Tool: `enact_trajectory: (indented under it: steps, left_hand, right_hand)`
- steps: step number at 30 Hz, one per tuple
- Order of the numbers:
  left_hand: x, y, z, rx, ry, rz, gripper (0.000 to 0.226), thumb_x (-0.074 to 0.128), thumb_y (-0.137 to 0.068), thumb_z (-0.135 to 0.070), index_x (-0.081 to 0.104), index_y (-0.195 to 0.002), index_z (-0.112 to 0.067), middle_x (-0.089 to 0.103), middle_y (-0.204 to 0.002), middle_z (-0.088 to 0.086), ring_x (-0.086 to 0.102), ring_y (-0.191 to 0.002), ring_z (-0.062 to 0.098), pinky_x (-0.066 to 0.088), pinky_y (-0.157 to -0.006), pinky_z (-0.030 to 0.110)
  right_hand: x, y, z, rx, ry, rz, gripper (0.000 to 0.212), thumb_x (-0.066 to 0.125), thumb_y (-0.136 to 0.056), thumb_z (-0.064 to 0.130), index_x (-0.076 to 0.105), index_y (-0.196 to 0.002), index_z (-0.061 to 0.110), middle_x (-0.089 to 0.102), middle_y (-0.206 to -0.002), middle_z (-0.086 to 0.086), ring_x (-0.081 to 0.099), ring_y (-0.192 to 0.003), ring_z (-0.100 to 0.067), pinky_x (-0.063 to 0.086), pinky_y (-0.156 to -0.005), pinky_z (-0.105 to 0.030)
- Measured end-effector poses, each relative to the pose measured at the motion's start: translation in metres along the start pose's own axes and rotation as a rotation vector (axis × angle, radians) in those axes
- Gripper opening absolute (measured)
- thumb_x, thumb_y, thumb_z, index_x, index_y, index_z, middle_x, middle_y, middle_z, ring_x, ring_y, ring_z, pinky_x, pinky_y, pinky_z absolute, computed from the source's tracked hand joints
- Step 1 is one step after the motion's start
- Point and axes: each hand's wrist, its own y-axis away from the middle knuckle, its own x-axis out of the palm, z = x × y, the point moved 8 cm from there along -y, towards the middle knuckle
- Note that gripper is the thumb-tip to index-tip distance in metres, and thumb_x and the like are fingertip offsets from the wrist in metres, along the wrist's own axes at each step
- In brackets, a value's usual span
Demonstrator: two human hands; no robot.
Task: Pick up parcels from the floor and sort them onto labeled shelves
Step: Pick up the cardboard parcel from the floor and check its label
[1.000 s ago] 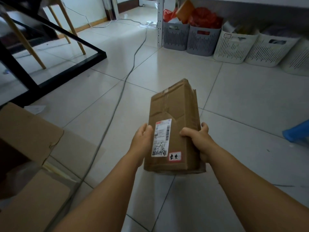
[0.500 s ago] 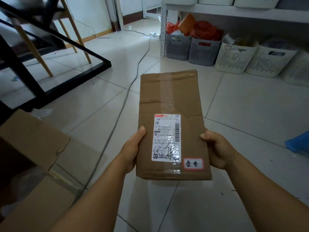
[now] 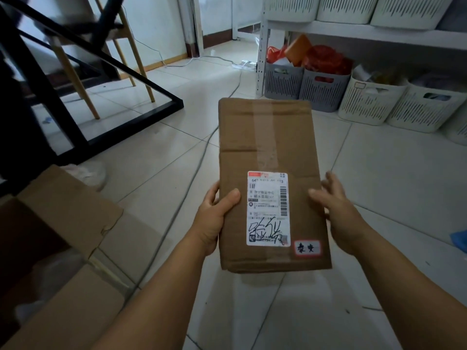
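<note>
I hold a brown cardboard parcel (image 3: 267,137) flat in front of me above the tiled floor, label side up. It carries a white shipping label with handwriting and a small red-bordered sticker at its near right corner. My left hand (image 3: 214,218) grips its left edge, thumb on top. My right hand (image 3: 338,213) is at the right edge with its fingers spread beside the box and only the thumb touching the top. A white shelf (image 3: 379,34) with baskets stands ahead on the right.
Grey baskets (image 3: 283,82) and white baskets (image 3: 369,102) line the floor under the shelf. An open cardboard box (image 3: 63,215) lies at my left. A grey cable (image 3: 192,173) runs across the tiles. A black table frame (image 3: 134,122) and chair legs stand at far left.
The parcel turned from tilted to flat, label up, and rose closer to me. My right hand's fingers came out from under it and spread. The view lifted toward the shelf.
</note>
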Motion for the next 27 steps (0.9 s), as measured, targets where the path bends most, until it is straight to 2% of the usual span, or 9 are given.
enact_trajectory:
  steps: [1, 4, 7, 11, 17, 20, 23, 27]
  left_hand:
    - [0.001, -0.001, -0.003, 0.018, 0.004, -0.001, 0.074, 0.077, -0.073, -0.035, 0.05, -0.14, -0.022, 0.078, -0.11, 0.011, 0.076, -0.095, 0.03, 0.062, -0.075, 0.042]
    - [0.004, -0.002, -0.012, 0.058, 0.018, 0.008, 0.072, 0.077, -0.078, -0.034, 0.047, -0.143, -0.025, 0.074, -0.119, 0.016, 0.073, -0.102, 0.034, 0.059, -0.087, 0.052]
    - [0.008, -0.001, -0.018, 0.076, 0.031, 0.016, 0.077, 0.074, -0.074, -0.038, 0.046, -0.144, -0.025, 0.072, -0.122, 0.017, 0.072, -0.105, 0.036, 0.056, -0.091, 0.056]
    - [0.013, -0.001, -0.022, 0.098, 0.048, 0.037, 0.074, 0.075, -0.075, -0.038, 0.047, -0.143, -0.025, 0.072, -0.121, 0.016, 0.072, -0.104, 0.037, 0.059, -0.086, 0.053]
    - [0.02, -0.002, -0.027, 0.107, 0.058, 0.049, 0.071, 0.074, -0.075, -0.035, 0.048, -0.142, -0.027, 0.07, -0.124, 0.017, 0.072, -0.104, 0.037, 0.06, -0.082, 0.053]
    - [0.023, -0.002, -0.029, 0.12, 0.044, 0.055, 0.073, 0.074, -0.076, -0.036, 0.046, -0.144, -0.028, 0.065, -0.13, 0.019, 0.07, -0.107, 0.039, 0.056, -0.088, 0.06]
    - [0.025, -0.002, -0.029, 0.128, 0.045, 0.042, 0.075, 0.074, -0.076, -0.036, 0.045, -0.144, -0.03, 0.063, -0.131, 0.02, 0.069, -0.108, 0.039, 0.055, -0.09, 0.061]
    - [0.024, -0.004, -0.026, 0.115, 0.057, 0.027, 0.079, 0.076, -0.075, -0.036, 0.043, -0.146, -0.03, 0.062, -0.133, 0.02, 0.069, -0.109, 0.039, 0.055, -0.089, 0.061]
  right_hand:
    - [-0.002, 0.0, 0.015, -0.096, 0.144, -0.077, 0.088, 0.065, -0.083, 0.041, 0.01, -0.152, 0.033, 0.018, -0.16, -0.006, 0.033, -0.136, -0.028, 0.041, -0.098, -0.045]
    - [0.011, 0.012, 0.059, -0.428, 0.55, -0.194, 0.095, 0.054, -0.072, 0.064, 0.009, -0.151, 0.037, 0.014, -0.161, -0.002, 0.022, -0.142, -0.024, 0.028, -0.108, -0.056]
    - [0.035, 0.028, 0.081, -0.684, 0.775, -0.203, 0.088, 0.048, -0.075, 0.064, 0.014, -0.151, 0.034, 0.019, -0.159, -0.008, 0.021, -0.142, -0.028, 0.019, -0.11, -0.058]
    - [0.057, 0.042, 0.085, -0.848, 0.934, -0.155, 0.077, 0.046, -0.08, 0.058, 0.033, -0.148, 0.023, 0.03, -0.153, -0.018, 0.026, -0.138, -0.034, 0.019, -0.106, -0.054]
    - [0.064, 0.051, 0.075, -0.893, 1.037, -0.107, 0.068, 0.047, -0.083, 0.055, 0.047, -0.14, 0.018, 0.041, -0.146, -0.022, 0.032, -0.136, -0.037, 0.023, -0.106, -0.059]
    - [0.062, 0.052, 0.072, -0.885, 1.052, -0.111, 0.066, 0.046, -0.083, 0.056, 0.045, -0.14, 0.023, 0.039, -0.145, -0.019, 0.034, -0.133, -0.039, 0.027, -0.104, -0.063]
    - [0.062, 0.051, 0.07, -0.888, 1.077, -0.12, 0.064, 0.044, -0.083, 0.057, 0.036, -0.14, 0.028, 0.037, -0.145, -0.017, 0.035, -0.133, -0.04, 0.029, -0.103, -0.064]
    - [0.063, 0.049, 0.065, -0.855, 1.108, -0.112, 0.065, 0.044, -0.083, 0.057, 0.048, -0.139, 0.024, 0.044, -0.145, -0.023, 0.036, -0.133, -0.042, 0.029, -0.103, -0.064]
